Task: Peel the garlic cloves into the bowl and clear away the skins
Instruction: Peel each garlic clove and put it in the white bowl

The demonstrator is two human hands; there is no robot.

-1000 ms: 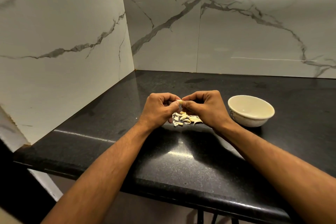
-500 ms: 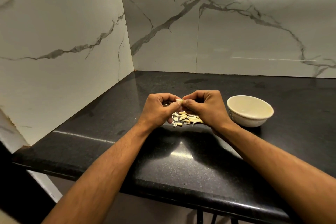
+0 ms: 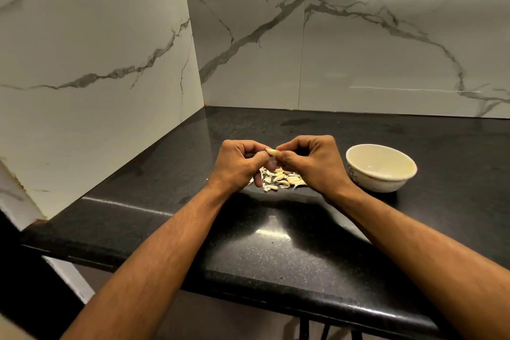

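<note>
Clove [image 3: 271, 151] is being pinched between left hand [image 3: 239, 165] and right hand [image 3: 313, 163] over pile [image 3: 281, 180], probably so skins are dropping there, bowl [image 3: 380, 167] close by.

A glossy black speckled stone countertop [image 3: 276, 254] fills the corner. On it lie a heap of pale garlic cloves and papery skins [image 3: 281, 179] and, to its right, a cream ceramic bowl [image 3: 382, 174].

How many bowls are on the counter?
1. The bowl sits on the black counter, just right of the right hand, apart from the garlic pile. No other shows.
</note>
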